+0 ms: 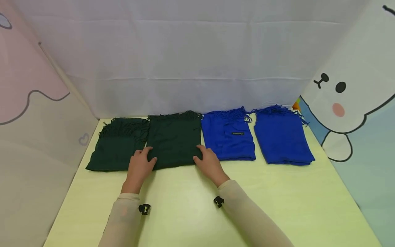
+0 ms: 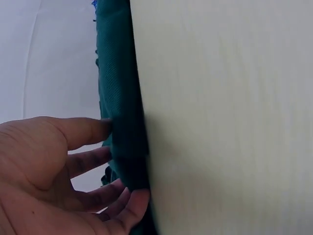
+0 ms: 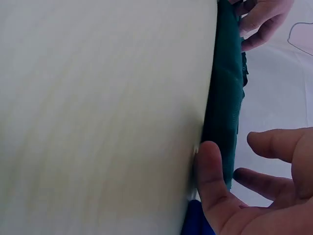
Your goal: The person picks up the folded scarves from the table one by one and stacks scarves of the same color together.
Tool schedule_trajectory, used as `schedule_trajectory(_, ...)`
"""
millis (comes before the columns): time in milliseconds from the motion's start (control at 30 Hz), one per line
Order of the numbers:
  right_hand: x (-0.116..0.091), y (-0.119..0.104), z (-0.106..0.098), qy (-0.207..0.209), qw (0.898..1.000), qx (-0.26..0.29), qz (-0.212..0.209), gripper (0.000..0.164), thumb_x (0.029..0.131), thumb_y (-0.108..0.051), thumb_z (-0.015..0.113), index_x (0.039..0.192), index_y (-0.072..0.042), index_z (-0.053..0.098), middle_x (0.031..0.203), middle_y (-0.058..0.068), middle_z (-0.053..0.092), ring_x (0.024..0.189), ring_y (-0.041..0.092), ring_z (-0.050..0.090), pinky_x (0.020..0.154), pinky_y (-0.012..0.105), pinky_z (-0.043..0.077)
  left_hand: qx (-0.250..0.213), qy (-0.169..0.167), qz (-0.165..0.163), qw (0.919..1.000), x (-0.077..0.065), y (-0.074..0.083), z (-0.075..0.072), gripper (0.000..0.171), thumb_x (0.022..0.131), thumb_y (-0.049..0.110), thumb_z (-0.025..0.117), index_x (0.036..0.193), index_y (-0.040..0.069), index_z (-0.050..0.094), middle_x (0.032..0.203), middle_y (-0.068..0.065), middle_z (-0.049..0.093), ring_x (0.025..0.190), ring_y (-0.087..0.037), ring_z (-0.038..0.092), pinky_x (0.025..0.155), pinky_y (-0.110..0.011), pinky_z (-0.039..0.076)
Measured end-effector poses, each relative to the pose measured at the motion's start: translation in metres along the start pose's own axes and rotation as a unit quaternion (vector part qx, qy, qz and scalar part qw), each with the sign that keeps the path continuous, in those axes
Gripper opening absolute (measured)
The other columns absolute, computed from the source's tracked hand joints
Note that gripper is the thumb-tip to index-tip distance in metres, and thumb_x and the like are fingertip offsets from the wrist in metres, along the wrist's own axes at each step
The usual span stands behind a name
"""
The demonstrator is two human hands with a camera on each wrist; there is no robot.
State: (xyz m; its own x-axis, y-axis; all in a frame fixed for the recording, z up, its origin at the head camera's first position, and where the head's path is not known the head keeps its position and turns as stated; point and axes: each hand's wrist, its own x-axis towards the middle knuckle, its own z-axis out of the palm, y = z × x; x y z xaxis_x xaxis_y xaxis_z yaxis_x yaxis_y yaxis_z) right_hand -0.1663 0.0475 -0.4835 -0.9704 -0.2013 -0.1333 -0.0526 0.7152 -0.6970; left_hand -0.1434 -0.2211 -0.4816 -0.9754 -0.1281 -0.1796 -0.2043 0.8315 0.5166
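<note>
I have the left hand (image 1: 140, 166) and the right hand (image 1: 211, 165) at the two near corners of a folded dark green cloth (image 1: 174, 142), second from the left in a row on the pale surface (image 1: 182, 209). On both hands, the fingers and thumb are spread apart and relaxed, around the cloth's edge, with no firm grip that I can make out. The cloth lies flat, its fringe along the far side near the white backdrop (image 1: 185, 51). To its left I see another green cloth (image 1: 112, 154), partly behind the left hand; to its right, a labelled blue cloth (image 1: 228, 145), then a plain blue cloth (image 1: 280, 140).
</note>
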Motion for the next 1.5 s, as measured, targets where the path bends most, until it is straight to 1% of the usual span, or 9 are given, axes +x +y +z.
schedule_trajectory(233, -0.004, 0.004, 0.007, 0.025, 0.998, -0.051, -0.036, 0.032, 0.097, -0.019, 0.066, 0.127, -0.008, 0.067, 0.121, 0.017, 0.066, 0.113, 0.035, 0.061, 0.095, 0.047, 0.051, 0.011, 0.014, 0.006, 0.9998, -0.008, 0.002, 0.01, 0.049, 0.099, 0.02, 0.061, 0.144, 0.003, 0.049, 0.136, -0.033, 0.042, 0.12, -0.053, 0.044, 0.097, -0.064, 0.041)
schedule_trajectory(500, -0.018, 0.004, 0.0, -0.029, 0.997, -0.064, -0.026, 0.029, 0.096, -0.017, 0.068, 0.124, -0.009, 0.068, 0.123, 0.013, 0.068, 0.117, 0.032, 0.061, 0.096, 0.046, 0.051, 0.037, 0.022, 0.03, 0.9986, -0.026, -0.004, 0.014, 0.048, 0.096, 0.019, 0.066, 0.139, 0.002, 0.054, 0.122, -0.03, 0.05, 0.111, -0.048, 0.052, 0.092, -0.06, 0.045)
schedule_trajectory(767, -0.016, -0.004, -0.007, -0.059, 0.992, -0.103, -0.034, 0.026, 0.094, -0.019, 0.071, 0.118, -0.011, 0.071, 0.12, 0.008, 0.069, 0.114, 0.029, 0.063, 0.094, 0.043, 0.052, 0.017, 0.006, 0.037, 0.9991, -0.034, -0.017, -0.001, 0.046, 0.098, 0.025, 0.063, 0.138, 0.005, 0.055, 0.12, -0.023, 0.055, 0.106, -0.04, 0.058, 0.084, -0.055, 0.049)
schedule_trajectory(900, -0.011, -0.016, -0.008, -0.054, 0.989, -0.131, -0.042, 0.025, 0.093, -0.019, 0.072, 0.117, -0.011, 0.073, 0.117, 0.009, 0.068, 0.11, 0.029, 0.064, 0.091, 0.042, 0.054, -0.052, 0.085, 0.006, 0.995, -0.031, -0.032, -0.018, 0.035, 0.101, 0.027, 0.057, 0.13, 0.007, 0.06, 0.111, -0.013, 0.062, 0.096, -0.029, 0.059, 0.075, -0.043, 0.048)
schedule_trajectory(1000, -0.007, -0.031, -0.006, -0.045, 0.984, -0.161, -0.059, 0.026, 0.093, -0.019, 0.072, 0.118, -0.012, 0.072, 0.113, 0.009, 0.065, 0.101, 0.027, 0.065, 0.087, 0.04, 0.055, -0.109, 0.177, -0.04, 0.9773, -0.03, -0.05, -0.032, 0.031, 0.102, 0.027, 0.053, 0.124, 0.008, 0.064, 0.11, -0.011, 0.062, 0.096, -0.026, 0.056, 0.074, -0.038, 0.043)
schedule_trajectory(1100, -0.004, -0.047, -0.002, -0.048, 0.982, -0.167, -0.075, 0.028, 0.094, -0.021, 0.071, 0.12, -0.013, 0.071, 0.107, 0.008, 0.062, 0.093, 0.023, 0.064, 0.083, 0.037, 0.055, -0.137, 0.234, -0.088, 0.9584, -0.027, -0.071, -0.047, 0.033, 0.102, 0.026, 0.052, 0.125, 0.007, 0.065, 0.118, -0.014, 0.058, 0.1, -0.027, 0.054, 0.076, -0.038, 0.041)
schedule_trajectory(1300, 0.005, -0.077, 0.01, -0.118, 0.987, -0.049, -0.098, 0.033, 0.096, -0.026, 0.068, 0.125, -0.01, 0.067, 0.096, -0.001, 0.062, 0.083, 0.014, 0.057, 0.075, 0.03, 0.05, -0.17, 0.237, -0.177, 0.94, -0.021, -0.106, -0.072, 0.045, 0.099, 0.026, 0.049, 0.139, 0.007, 0.057, 0.144, -0.023, 0.038, 0.123, -0.039, 0.039, 0.088, -0.05, 0.039)
schedule_trajectory(1433, 0.01, -0.094, 0.03, -0.186, 0.973, 0.098, -0.092, 0.037, 0.098, -0.029, 0.065, 0.129, -0.009, 0.065, 0.105, -0.003, 0.066, 0.092, 0.012, 0.063, 0.079, 0.028, 0.052, -0.167, 0.173, -0.229, 0.9431, -0.017, -0.121, -0.084, 0.061, 0.1, 0.034, 0.044, 0.153, 0.005, 0.036, 0.155, -0.031, 0.021, 0.139, -0.053, 0.016, 0.104, -0.065, 0.029)
schedule_trajectory(1500, 0.011, -0.102, 0.042, -0.216, 0.961, 0.153, -0.082, 0.042, 0.098, -0.031, 0.065, 0.133, -0.009, 0.062, 0.112, -0.003, 0.066, 0.1, 0.011, 0.063, 0.084, 0.028, 0.052, -0.15, 0.14, -0.242, 0.9483, -0.013, -0.127, -0.086, 0.067, 0.101, 0.038, 0.042, 0.155, 0.002, 0.028, 0.154, -0.034, 0.021, 0.138, -0.056, 0.016, 0.106, -0.066, 0.026)
